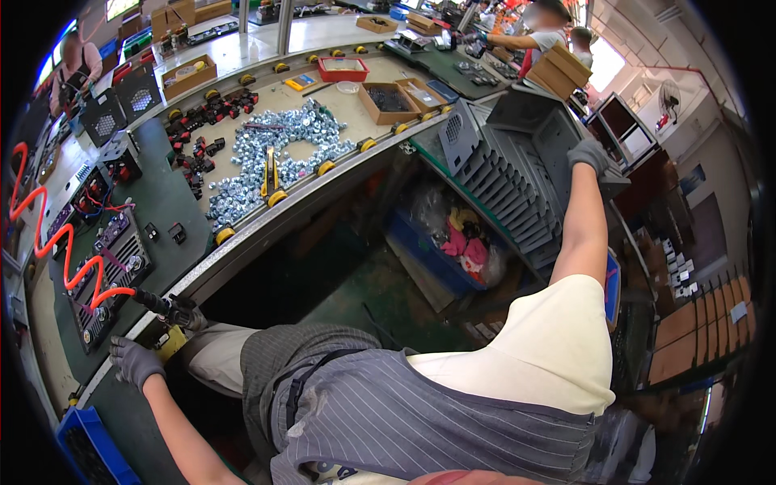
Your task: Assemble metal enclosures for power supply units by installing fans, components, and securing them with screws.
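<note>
My left hand [136,361], in a grey glove, rests on the front edge of the bench with its fingers apart and nothing in them. Close by, an air screwdriver [171,309] hangs at the edge on a coiled orange hose [71,279]. Across to the right, my gloved right hand [588,155] is closed over the edge of a grey metal housing [529,121]. That housing stands by a row of stacked grey metal panels [505,190]. Beyond my left hand, a dark circuit assembly [109,250] with wires lies on the green mat [166,210].
Loose silver screws [283,145] are heaped on the bench beside black and red connectors [198,121]. A red tray [343,69] and a cardboard box [388,103] stand behind. Under the bench is a blue bin [428,263]. Other people [550,36] work farther off.
</note>
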Demonstrator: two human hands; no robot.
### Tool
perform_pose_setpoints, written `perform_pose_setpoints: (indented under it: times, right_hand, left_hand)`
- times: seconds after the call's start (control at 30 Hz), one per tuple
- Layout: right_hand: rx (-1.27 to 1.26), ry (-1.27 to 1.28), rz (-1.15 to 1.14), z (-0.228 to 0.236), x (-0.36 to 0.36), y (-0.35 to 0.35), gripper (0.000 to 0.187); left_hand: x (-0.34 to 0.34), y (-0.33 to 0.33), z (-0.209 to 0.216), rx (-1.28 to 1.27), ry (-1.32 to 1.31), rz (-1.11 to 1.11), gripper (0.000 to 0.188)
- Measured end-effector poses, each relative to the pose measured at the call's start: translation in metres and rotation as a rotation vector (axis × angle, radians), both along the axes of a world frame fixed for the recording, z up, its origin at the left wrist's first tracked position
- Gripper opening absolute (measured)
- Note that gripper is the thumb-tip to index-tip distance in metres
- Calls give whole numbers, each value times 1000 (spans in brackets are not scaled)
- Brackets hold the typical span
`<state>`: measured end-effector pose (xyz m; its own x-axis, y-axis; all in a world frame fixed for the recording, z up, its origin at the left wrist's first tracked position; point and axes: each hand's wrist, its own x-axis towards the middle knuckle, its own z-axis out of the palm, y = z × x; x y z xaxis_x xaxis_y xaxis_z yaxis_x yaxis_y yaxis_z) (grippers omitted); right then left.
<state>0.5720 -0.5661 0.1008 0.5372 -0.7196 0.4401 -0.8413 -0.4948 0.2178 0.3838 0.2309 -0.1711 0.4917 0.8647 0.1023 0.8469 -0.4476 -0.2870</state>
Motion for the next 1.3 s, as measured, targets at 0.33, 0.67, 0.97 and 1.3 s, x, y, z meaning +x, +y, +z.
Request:
perform_pose_setpoints:
  times: [0.33,0.67,0.97,1.3]
  right_hand:
    - [249,95,509,47,34,4,55]
    - [1697,43,1393,-20,-17,332,32]
    - [2178,1369,1336,-94,-131,559,37]
    - [1821,2385,1533,-176,-232,647,49]
  left_hand:
    - [7,-16,28,-74,14,-10,65]
    - [-12,4,0,-142,-177,-88,48]
    - [-177,-93,84,-2018,-2256,-368,74]
    - [-310,-121,41,-1038,-2508,360,44]
